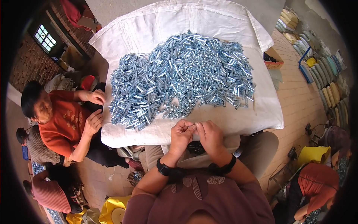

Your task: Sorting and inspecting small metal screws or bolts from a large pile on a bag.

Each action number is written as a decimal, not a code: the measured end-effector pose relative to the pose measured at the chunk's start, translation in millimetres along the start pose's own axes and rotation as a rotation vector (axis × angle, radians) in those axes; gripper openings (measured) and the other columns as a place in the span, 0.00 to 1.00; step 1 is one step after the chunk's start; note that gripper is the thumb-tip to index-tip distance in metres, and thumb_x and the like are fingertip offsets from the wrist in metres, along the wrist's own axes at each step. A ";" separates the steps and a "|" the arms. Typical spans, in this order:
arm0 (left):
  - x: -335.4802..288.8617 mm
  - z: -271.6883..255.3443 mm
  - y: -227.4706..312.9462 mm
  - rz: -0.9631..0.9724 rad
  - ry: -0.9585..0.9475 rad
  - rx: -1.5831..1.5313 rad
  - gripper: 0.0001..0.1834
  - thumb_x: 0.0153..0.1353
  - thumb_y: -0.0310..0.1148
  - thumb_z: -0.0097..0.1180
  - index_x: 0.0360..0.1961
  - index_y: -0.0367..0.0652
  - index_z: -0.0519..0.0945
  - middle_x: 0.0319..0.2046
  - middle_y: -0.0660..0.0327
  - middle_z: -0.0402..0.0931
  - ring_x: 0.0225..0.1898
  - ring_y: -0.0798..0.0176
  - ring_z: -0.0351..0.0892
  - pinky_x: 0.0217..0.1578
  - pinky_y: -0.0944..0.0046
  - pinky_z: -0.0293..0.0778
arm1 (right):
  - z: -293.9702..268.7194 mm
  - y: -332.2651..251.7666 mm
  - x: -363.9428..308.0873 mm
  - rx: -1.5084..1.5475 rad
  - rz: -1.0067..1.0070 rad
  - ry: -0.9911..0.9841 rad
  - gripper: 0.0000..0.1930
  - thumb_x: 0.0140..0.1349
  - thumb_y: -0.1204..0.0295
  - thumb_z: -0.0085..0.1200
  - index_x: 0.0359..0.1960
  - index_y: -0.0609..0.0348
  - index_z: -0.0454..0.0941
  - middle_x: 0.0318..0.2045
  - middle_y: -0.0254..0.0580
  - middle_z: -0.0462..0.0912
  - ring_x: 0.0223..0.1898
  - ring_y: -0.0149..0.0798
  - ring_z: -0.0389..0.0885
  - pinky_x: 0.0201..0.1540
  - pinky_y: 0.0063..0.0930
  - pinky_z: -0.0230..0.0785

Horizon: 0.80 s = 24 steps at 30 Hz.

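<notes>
My left hand and my right hand meet over the near edge of the table, thumbs and forefingers pinched together. Whatever small piece sits between the fingertips is too tiny to make out. Just beyond my fingers lies a wide heap of shiny bluish metal parts. Longer slotted sleeves show mostly at the heap's left and right, while short nut-like pieces gather in the middle and at its front. The heap rests on a white cloth spread over the table.
At the table's left side sits a person in an orange-red shirt, both hands at the cloth's edge. Other people work at lower left and lower right. A yellow sack stands on the floor, and filled sacks are stacked along the right.
</notes>
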State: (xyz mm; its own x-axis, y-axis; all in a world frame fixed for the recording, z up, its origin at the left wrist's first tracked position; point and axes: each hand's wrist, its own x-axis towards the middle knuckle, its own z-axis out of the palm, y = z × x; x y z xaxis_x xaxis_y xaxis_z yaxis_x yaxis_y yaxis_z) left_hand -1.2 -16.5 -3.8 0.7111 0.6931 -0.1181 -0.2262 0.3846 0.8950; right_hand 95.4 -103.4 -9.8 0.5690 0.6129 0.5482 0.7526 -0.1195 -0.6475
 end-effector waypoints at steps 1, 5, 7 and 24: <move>4.1 -7.2 2.1 -0.024 -0.083 0.188 0.02 0.58 0.24 0.54 0.30 0.37 0.74 0.20 0.64 0.75 0.15 0.79 0.61 0.14 0.77 0.56 | -0.6 9.2 2.6 -0.045 0.043 -0.126 0.07 0.58 0.69 0.52 0.27 0.58 0.74 0.23 0.44 0.74 0.25 0.48 0.75 0.25 0.40 0.66; 20.1 -15.0 18.6 0.151 -0.285 0.939 0.06 0.56 0.28 0.56 0.30 0.35 0.77 0.23 0.58 0.77 0.21 0.65 0.74 0.23 0.66 0.69 | 11.1 35.1 32.3 -0.219 -0.060 -0.095 0.08 0.57 0.69 0.52 0.34 0.60 0.74 0.25 0.43 0.75 0.27 0.47 0.76 0.27 0.38 0.69; 41.8 -7.5 21.4 0.351 -0.202 1.040 0.05 0.55 0.27 0.56 0.30 0.35 0.77 0.25 0.55 0.77 0.24 0.58 0.76 0.26 0.62 0.70 | 24.5 45.3 44.0 -0.301 -0.084 -0.144 0.09 0.56 0.69 0.52 0.36 0.59 0.74 0.26 0.42 0.75 0.29 0.45 0.77 0.27 0.37 0.70; 114.5 15.7 10.1 0.618 -0.105 1.211 0.06 0.50 0.26 0.57 0.31 0.40 0.74 0.30 0.52 0.72 0.24 0.48 0.75 0.26 0.55 0.71 | 20.1 60.0 37.7 -0.124 0.077 -0.117 0.07 0.55 0.74 0.54 0.36 0.60 0.78 0.29 0.45 0.79 0.25 0.43 0.78 0.27 0.32 0.71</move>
State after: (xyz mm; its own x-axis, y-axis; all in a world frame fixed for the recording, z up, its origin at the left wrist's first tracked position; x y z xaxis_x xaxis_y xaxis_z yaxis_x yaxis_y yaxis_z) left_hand 88.5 57.1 -1.6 0.7669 0.4850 0.4202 0.1582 -0.7775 0.6086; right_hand 155.3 -71.8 -38.6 0.5894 0.6840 0.4298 0.7477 -0.2604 -0.6109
